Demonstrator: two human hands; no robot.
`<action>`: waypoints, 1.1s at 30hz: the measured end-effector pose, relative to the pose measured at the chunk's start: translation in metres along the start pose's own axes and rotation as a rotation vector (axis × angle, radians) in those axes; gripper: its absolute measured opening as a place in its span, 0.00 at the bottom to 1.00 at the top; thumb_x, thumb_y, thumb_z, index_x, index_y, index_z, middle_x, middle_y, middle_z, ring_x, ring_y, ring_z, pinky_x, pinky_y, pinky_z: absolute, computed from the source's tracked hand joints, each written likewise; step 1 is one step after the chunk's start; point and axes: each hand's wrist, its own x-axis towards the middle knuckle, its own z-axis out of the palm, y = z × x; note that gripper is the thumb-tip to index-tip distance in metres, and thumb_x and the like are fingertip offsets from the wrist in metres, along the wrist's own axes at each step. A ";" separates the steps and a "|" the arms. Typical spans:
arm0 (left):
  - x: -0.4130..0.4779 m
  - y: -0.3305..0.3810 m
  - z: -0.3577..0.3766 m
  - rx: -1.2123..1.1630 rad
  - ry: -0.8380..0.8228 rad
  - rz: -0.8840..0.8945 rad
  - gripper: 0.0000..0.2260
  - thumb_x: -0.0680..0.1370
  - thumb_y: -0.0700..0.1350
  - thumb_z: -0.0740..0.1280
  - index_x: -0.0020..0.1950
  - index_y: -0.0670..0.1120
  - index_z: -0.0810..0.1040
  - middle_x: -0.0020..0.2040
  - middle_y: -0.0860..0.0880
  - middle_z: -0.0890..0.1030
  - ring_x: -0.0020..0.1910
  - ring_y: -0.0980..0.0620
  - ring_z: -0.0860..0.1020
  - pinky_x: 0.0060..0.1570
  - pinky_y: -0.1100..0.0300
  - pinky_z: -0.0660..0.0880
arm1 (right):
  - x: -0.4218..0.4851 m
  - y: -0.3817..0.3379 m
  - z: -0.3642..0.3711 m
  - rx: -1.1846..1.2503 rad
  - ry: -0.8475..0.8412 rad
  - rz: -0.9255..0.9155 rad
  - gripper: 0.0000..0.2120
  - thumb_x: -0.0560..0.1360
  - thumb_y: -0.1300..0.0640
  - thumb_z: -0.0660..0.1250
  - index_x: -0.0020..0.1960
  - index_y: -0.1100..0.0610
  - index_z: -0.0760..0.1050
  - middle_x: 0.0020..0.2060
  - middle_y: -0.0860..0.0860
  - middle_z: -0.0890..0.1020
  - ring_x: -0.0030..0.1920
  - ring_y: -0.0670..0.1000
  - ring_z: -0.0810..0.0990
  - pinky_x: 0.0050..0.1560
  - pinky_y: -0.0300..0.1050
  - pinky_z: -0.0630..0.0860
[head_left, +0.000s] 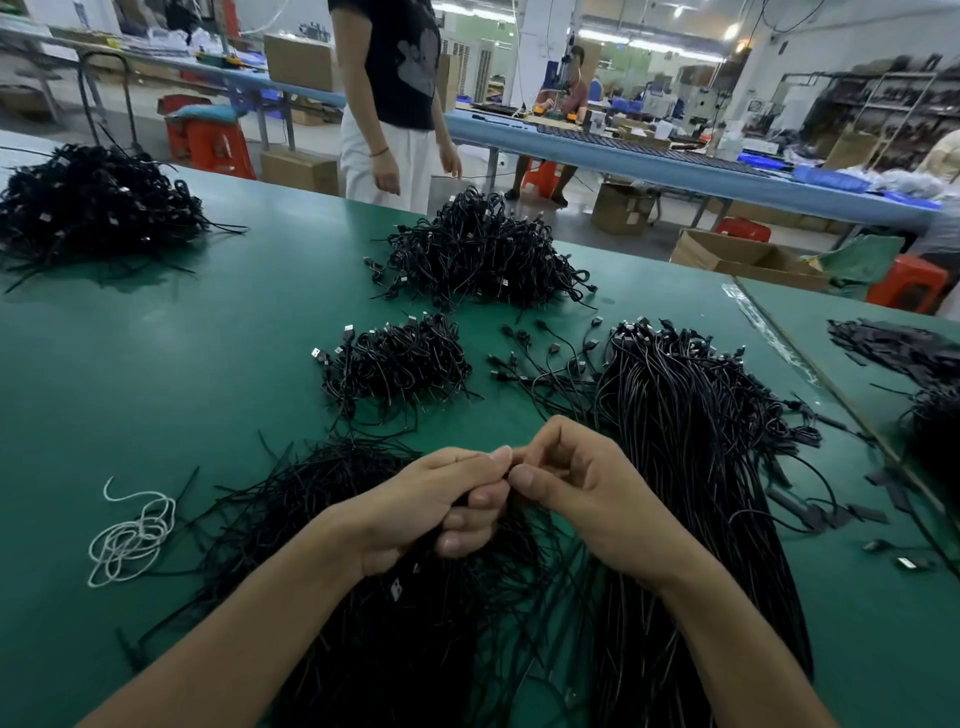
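Observation:
My left hand (431, 509) and my right hand (582, 488) meet at the fingertips above a green table (156, 374). The left hand's fingers curl round a black cable bundle (467, 613) that hangs below it. The right hand pinches a thin black piece at the top of that bundle, thumb against forefinger; what the piece is stays hidden between the fingers. A long sheaf of straight black USB cables (685, 426) lies to the right. Loose black ties (311, 483) are spread under and left of my left hand.
Bundled cable heaps lie ahead: a small one (395, 364), a larger one (478, 254) and a big one at far left (93, 202). A white cord (132, 535) lies at left. A person (395, 104) stands at the table's far edge. Black parts (904, 353) lie at right.

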 end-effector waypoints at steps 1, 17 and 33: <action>-0.001 0.000 -0.001 -0.049 -0.018 -0.006 0.21 0.82 0.56 0.60 0.31 0.49 0.68 0.24 0.53 0.65 0.22 0.55 0.67 0.24 0.67 0.65 | -0.001 -0.001 0.001 -0.012 -0.007 0.008 0.10 0.73 0.53 0.71 0.44 0.57 0.73 0.42 0.49 0.85 0.45 0.50 0.82 0.50 0.51 0.81; 0.011 -0.008 0.017 -0.135 0.287 -0.210 0.31 0.82 0.64 0.52 0.33 0.47 0.82 0.29 0.45 0.76 0.23 0.51 0.72 0.20 0.65 0.67 | 0.012 -0.004 0.023 -0.429 0.125 -0.137 0.08 0.77 0.58 0.70 0.42 0.49 0.73 0.37 0.45 0.82 0.32 0.45 0.81 0.33 0.32 0.73; 0.011 -0.011 -0.024 -0.165 0.843 -0.012 0.28 0.81 0.59 0.63 0.21 0.51 0.73 0.23 0.53 0.62 0.20 0.55 0.57 0.19 0.62 0.56 | 0.000 0.061 0.028 -1.062 -0.010 0.367 0.05 0.80 0.51 0.65 0.53 0.51 0.75 0.49 0.47 0.77 0.48 0.50 0.76 0.48 0.46 0.75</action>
